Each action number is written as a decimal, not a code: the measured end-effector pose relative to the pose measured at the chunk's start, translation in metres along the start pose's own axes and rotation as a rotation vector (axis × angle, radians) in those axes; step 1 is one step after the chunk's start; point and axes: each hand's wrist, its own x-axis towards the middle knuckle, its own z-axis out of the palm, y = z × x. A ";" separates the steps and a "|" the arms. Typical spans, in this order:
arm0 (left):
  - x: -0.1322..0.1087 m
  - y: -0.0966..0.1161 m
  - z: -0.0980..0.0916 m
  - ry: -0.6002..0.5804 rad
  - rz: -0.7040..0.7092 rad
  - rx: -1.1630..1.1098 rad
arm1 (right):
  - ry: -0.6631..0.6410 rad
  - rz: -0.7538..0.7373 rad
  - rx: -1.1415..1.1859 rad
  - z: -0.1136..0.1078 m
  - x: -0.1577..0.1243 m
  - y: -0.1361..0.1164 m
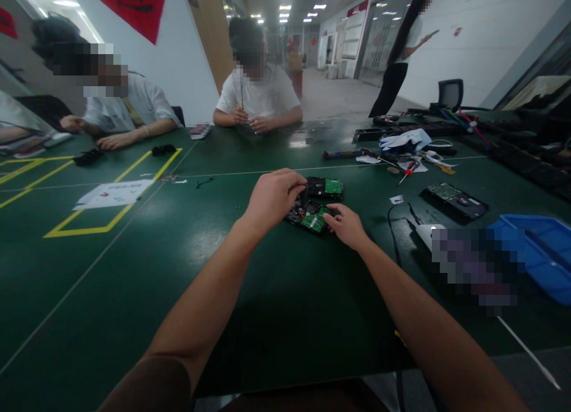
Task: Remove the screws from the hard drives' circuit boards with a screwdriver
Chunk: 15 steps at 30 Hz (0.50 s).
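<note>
A black hard drive with a green circuit board point(313, 219) lies flat on the green table in front of me. Over its left part is my left hand point(277, 199), fingers pinched together around something dark that points down at the board; its kind is mostly hidden by the fingers. My right hand point(347, 226) grips the drive's right edge between thumb and fingers. Just behind lies a second hard drive point(333, 187), its green board facing up, partly hidden by my left hand.
On the right are another hard drive point(455, 201), a blue tray point(535, 245), a cable and a red-tipped screwdriver point(408, 172). A dark cylindrical tool point(341, 154) lies farther back. Left, a paper sheet point(113, 193) lies by yellow tape. Two people sit across the table.
</note>
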 end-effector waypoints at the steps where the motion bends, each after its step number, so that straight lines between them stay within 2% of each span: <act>1: 0.000 -0.001 0.000 0.002 0.006 -0.002 | 0.003 0.001 -0.003 0.000 0.000 0.000; 15: -0.001 -0.004 0.010 0.022 0.004 -0.031 | 0.010 0.002 0.011 0.000 -0.001 -0.002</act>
